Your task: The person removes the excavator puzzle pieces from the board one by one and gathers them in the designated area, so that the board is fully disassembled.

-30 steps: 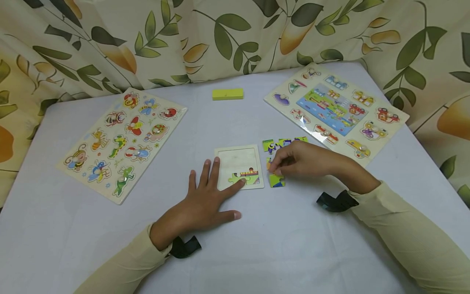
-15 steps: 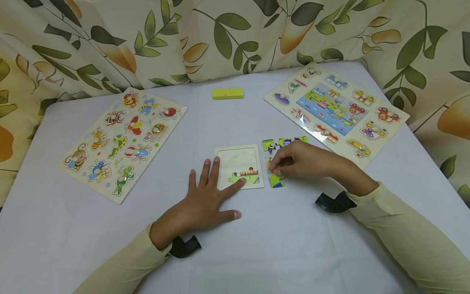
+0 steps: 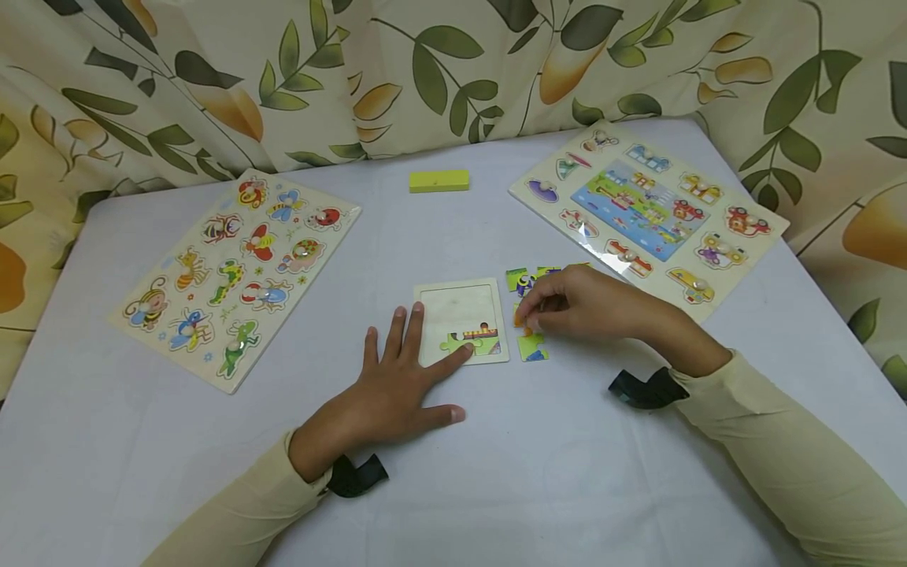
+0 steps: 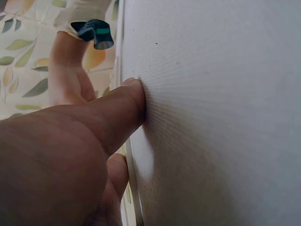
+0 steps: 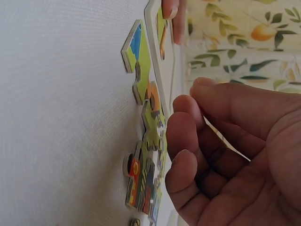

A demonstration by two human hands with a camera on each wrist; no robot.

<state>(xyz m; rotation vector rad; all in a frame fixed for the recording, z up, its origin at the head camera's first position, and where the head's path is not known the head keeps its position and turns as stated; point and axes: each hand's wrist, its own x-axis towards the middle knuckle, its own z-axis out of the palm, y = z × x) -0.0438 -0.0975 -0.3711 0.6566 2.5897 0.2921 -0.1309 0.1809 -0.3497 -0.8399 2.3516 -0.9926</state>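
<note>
My left hand [image 3: 390,394] lies spread on the table, its index fingertip resting on joined jigsaw pieces [image 3: 486,334] in the lower right of a small square puzzle tray [image 3: 457,303]. In the left wrist view, the thumb [image 4: 124,106] presses against the tablecloth. My right hand [image 3: 591,307] hovers with curled fingers over loose jigsaw pieces beside the tray. Thumb and index fingertips come together, with no piece visible between them in the right wrist view. A green-and-blue jigsaw piece [image 3: 531,348] and an orange one [image 5: 153,96] lie by the fingers; the hand hides others.
A board of insect pieces [image 3: 237,276] lies at the left. Another board with vehicle pieces [image 3: 638,197] lies at the back right. A yellow-green block [image 3: 439,181] stands at the back, before a leaf-patterned curtain [image 3: 425,79].
My right fingers have shifted slightly, showing more of the orange on the loose pieces. The green-and-blue piece has moved a little to the left. My left hand stays still.
</note>
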